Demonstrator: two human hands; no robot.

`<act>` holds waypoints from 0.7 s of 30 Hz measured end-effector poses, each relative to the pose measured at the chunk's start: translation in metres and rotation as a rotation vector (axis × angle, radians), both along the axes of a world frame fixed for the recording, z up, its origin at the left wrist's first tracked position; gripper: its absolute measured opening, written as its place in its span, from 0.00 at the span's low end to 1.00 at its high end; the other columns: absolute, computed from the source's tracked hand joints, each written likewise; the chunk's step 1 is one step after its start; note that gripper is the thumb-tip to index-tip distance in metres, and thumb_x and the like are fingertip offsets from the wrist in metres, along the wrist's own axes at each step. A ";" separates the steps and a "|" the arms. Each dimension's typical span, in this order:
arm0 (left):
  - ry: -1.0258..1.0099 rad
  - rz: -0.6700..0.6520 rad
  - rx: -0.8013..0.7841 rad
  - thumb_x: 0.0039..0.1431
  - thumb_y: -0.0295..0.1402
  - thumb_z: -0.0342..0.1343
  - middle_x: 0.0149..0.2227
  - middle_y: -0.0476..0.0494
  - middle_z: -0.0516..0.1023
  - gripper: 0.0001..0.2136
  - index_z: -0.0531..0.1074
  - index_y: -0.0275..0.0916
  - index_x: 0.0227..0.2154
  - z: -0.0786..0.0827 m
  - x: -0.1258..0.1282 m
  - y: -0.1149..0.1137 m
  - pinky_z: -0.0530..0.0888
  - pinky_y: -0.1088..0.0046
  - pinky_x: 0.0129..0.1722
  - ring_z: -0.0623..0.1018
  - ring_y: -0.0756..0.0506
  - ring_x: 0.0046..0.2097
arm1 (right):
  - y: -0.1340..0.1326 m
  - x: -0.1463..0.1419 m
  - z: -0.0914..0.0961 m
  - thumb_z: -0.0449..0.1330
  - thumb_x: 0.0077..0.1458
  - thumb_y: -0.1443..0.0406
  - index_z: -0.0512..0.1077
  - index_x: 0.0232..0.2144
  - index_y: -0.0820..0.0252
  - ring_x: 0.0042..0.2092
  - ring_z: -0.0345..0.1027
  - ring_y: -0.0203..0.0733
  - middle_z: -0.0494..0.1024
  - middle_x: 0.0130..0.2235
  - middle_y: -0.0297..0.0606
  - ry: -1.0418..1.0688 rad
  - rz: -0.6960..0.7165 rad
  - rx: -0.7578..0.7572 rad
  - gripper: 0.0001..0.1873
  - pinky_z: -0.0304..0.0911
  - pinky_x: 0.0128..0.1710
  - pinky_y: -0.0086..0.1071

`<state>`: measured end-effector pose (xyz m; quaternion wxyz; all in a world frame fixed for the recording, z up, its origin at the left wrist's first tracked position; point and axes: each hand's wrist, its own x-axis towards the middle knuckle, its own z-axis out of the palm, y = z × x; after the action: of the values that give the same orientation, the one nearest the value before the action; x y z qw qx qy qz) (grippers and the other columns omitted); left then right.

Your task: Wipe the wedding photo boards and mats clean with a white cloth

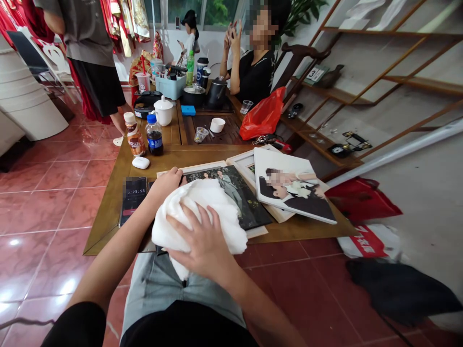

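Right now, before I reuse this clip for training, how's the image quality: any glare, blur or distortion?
In the head view, glare spots shine on the polished red floor tiles, wide-angle distortion bends the wooden shelves, and a pixelated patch blurs the top photo print.

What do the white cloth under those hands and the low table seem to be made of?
The white cloth looks like soft cotton towelling: matte, thick, bunching into puffy folds under the right hand. The table looks like varnished wood, warm brown with a slight sheen, though it could be veneer.
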<state>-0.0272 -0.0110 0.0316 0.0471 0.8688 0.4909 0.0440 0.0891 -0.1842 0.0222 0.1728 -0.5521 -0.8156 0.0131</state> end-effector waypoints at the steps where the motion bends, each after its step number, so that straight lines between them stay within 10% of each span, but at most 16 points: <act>1: -0.002 0.000 -0.004 0.75 0.36 0.42 0.48 0.37 0.76 0.15 0.73 0.36 0.47 0.000 0.000 0.000 0.76 0.67 0.49 0.81 0.41 0.48 | -0.001 -0.001 -0.001 0.56 0.62 0.43 0.63 0.68 0.42 0.65 0.54 0.64 0.61 0.71 0.43 0.013 0.014 0.004 0.35 0.45 0.65 0.62; 15: 0.022 -0.035 0.027 0.74 0.36 0.41 0.48 0.34 0.77 0.17 0.74 0.33 0.46 0.004 -0.004 -0.003 0.76 0.64 0.50 0.81 0.39 0.47 | -0.003 0.081 -0.015 0.54 0.65 0.49 0.72 0.61 0.51 0.59 0.64 0.61 0.71 0.63 0.48 -0.066 -0.413 0.179 0.27 0.56 0.59 0.54; 21: 0.022 -0.022 0.016 0.74 0.36 0.41 0.49 0.34 0.77 0.17 0.74 0.33 0.48 0.009 -0.004 -0.005 0.76 0.63 0.50 0.81 0.39 0.48 | -0.008 0.065 -0.010 0.55 0.64 0.48 0.73 0.60 0.51 0.59 0.64 0.62 0.71 0.63 0.48 -0.064 -0.396 0.178 0.28 0.55 0.60 0.57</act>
<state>-0.0313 -0.0160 0.0401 0.0351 0.8750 0.4814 0.0377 0.1542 -0.1926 0.0122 0.1943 -0.6841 -0.6943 -0.1106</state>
